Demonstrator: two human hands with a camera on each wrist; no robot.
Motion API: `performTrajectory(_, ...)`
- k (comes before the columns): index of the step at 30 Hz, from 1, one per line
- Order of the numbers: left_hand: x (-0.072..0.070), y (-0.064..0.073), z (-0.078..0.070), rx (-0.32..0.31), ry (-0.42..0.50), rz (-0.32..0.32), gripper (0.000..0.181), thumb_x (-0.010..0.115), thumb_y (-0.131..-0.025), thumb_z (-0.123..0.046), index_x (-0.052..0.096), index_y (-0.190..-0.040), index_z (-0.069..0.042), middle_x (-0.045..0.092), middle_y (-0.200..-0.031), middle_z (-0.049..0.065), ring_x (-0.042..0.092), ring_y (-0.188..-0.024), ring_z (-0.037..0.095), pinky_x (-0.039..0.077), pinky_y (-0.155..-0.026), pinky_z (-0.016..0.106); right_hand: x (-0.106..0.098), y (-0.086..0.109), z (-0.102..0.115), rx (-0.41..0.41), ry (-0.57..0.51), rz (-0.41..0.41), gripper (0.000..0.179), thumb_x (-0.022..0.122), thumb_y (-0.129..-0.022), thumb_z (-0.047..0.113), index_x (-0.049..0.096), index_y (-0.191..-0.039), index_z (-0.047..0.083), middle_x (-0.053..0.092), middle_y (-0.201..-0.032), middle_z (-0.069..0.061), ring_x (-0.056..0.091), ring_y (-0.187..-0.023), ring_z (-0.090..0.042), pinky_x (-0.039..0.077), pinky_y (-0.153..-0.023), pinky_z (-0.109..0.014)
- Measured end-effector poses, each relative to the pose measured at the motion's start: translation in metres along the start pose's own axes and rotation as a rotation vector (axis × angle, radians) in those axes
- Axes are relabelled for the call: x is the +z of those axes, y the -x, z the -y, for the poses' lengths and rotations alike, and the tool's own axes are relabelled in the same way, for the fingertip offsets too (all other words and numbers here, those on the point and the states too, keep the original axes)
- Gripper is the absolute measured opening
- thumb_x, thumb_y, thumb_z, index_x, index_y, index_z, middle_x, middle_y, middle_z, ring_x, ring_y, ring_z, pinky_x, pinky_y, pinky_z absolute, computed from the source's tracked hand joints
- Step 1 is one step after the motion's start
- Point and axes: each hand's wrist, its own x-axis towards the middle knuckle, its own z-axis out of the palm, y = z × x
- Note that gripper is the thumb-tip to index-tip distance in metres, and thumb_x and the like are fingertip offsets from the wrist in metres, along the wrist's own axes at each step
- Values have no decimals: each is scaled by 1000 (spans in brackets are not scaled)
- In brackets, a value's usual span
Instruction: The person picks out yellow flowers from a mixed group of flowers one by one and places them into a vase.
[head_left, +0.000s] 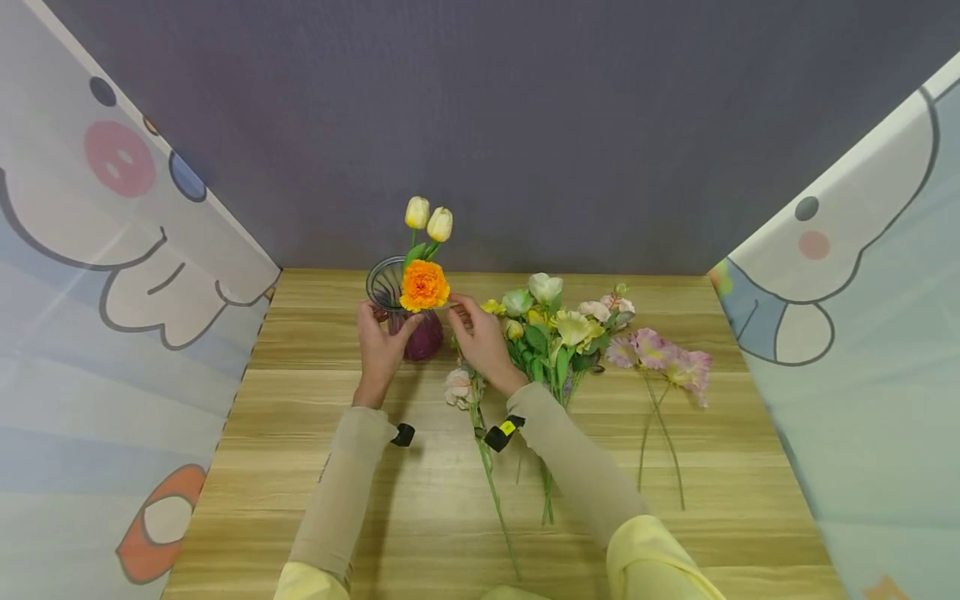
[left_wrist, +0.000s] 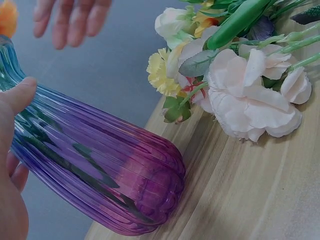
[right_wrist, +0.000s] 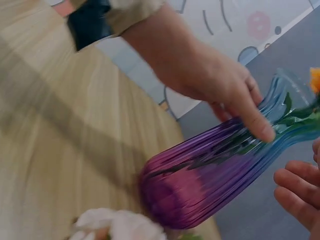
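A dark grey wall (head_left: 480,133) spans the back, and pale panels (head_left: 67,350) printed with cartoon figures flank it on the left and right. Below lies the wood-grain counter (head_left: 600,533). Over it reach a person's two arms in beige sleeves (head_left: 577,462) with yellow cuffs above. Right of the middle, a bunch of flowers (head_left: 573,327) in white, cream and yellow lies in a heap, its green stems pointing toward the person. The ribbed glass vase (head_left: 426,337), purple below and bluish at the neck, is at the far left-of-middle part of the counter, mouth upward, with green stems showing through its side. The left grip (head_left: 382,346) is closed about the vase's neck, thumb on one side and fingers on the other. The right grip (head_left: 480,335) has its fingers loose and slightly parted, beside the vase's mouth; whether a fingertip touches anything there cannot be told. Pink-purple flowers (head_left: 675,367) lie at the far right of the bunch, their two thin stems crossed. A pale pink flower (head_left: 459,387) on a long stem lies left of the bunch, near the right forearm. An orange flower (head_left: 425,286) sits at the vase's mouth, just beside the right fingertips. Smallest are two creamy yellow tulips (head_left: 440,224), rising side by side above the orange bloom.
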Motion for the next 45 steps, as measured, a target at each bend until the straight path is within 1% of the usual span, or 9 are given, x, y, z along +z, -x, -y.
performTrajectory(4,0,0,0,-13,8,1,64,88,-84,-15,45,-126,8,49,-123,24,51,-111,36,44,-99,57,0,12,-10,20,-8,41,36,53,-109,19,58,-138,-3,72,-113,-21,71,-97,-29,60,-85,-41)
performTrajectory(9,0,1,2,-24,21,-3,65,87,-84,-15,45,-127,8,49,-123,23,51,-111,34,43,-100,59,-3,24,-20,56,8,55,36,54,-108,17,58,-138,-2,72,-112,-19,70,-99,-29,60,-86,-39)
performTrajectory(15,1,1,2,-26,22,-5,66,88,-83,-14,45,-128,8,49,-124,26,51,-112,38,42,-102,62,-6,37,-30,83,38,37,31,57,-107,16,62,-134,2,72,-110,-15,70,-95,-26,60,-83,-36)
performTrajectory(22,2,1,2,-32,25,-10,65,89,-82,-13,45,-127,7,48,-123,25,50,-113,37,42,-103,60,-10,50,-42,87,70,28,29,59,-106,16,65,-129,-3,73,-106,-14,70,-92,-25,60,-79,-34)
performTrajectory(28,1,2,1,-44,17,-8,66,88,-84,-16,44,-127,7,48,-123,24,50,-113,36,42,-103,61,-13,62,-54,73,158,-7,21,61,-105,13,70,-119,0,72,-95,-8,67,-84,-21,57,-72,-33)
performTrajectory(32,2,2,1,-47,12,-8,65,88,-85,-18,44,-127,7,48,-123,22,50,-112,34,42,-102,60,-15,70,-63,80,218,-25,17,62,-104,11,72,-115,2,71,-93,-7,64,-80,-18,54,-68,-31)
performTrajectory(37,2,2,1,-35,13,-4,66,87,-85,-19,45,-127,7,48,-122,23,50,-111,33,43,-101,59,-17,78,-71,92,300,-58,14,66,-101,8,72,-112,2,71,-99,-9,65,-82,-18,57,-69,-30)
performTrajectory(40,2,2,2,-36,16,-2,66,87,-85,-19,44,-128,7,48,-123,23,50,-112,33,43,-102,57,-19,83,-72,105,321,-79,13,69,-99,7,72,-110,3,69,-100,-10,67,-85,-21,59,-70,-33)
performTrajectory(45,2,2,2,-41,31,-9,67,87,-84,-17,44,-129,8,48,-125,24,50,-113,33,43,-102,57,-21,90,-77,148,348,-88,13,70,-99,8,71,-111,2,67,-101,-11,68,-90,-25,61,-73,-36)
